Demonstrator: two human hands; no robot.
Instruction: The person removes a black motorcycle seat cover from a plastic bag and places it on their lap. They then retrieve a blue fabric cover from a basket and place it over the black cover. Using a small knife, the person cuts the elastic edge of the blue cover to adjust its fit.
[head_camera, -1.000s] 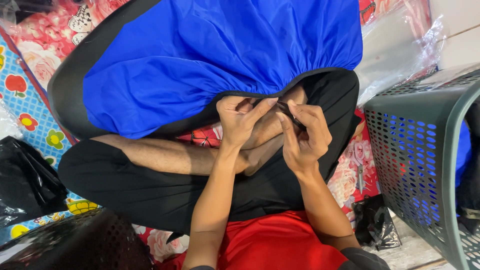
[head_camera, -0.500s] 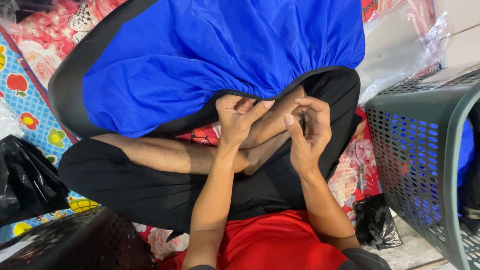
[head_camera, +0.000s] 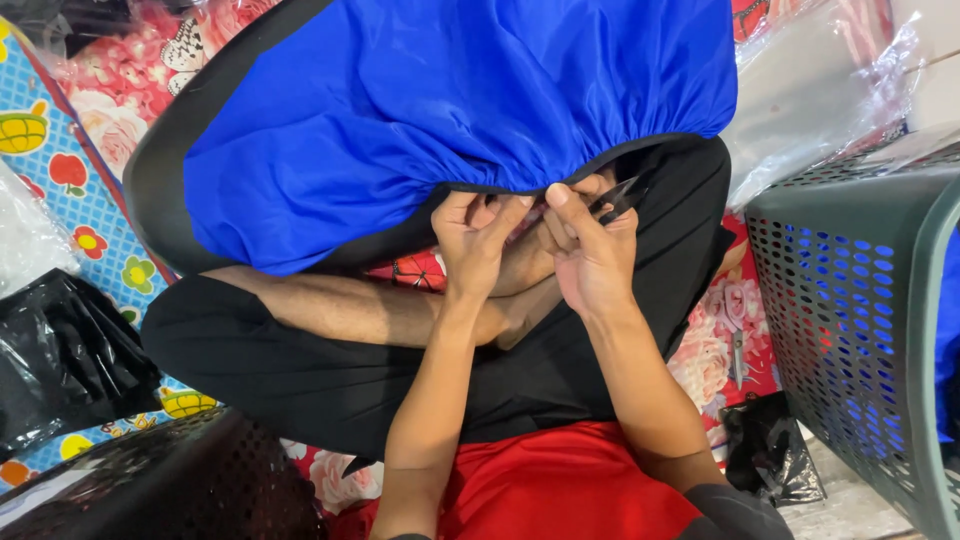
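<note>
Hands have shifted since the earlier frame: left hand (head_camera: 478, 238) and right hand (head_camera: 590, 250) now pinch the black gathered hem of the blue garment (head_camera: 450, 110) on the lap, small black snips (head_camera: 618, 197) tucked in the right fingers. Floral mat (head_camera: 120, 90) below; grey perforated basket (head_camera: 850, 330) alongside.

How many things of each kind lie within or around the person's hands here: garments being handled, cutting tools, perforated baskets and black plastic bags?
Blue garment with black trim, gripped at its edge by the left hand: 1
Small black snips in the right hand: 1
Perforated baskets, grey-green and dark: 2
Black plastic bags: 2
Total: 6
</note>
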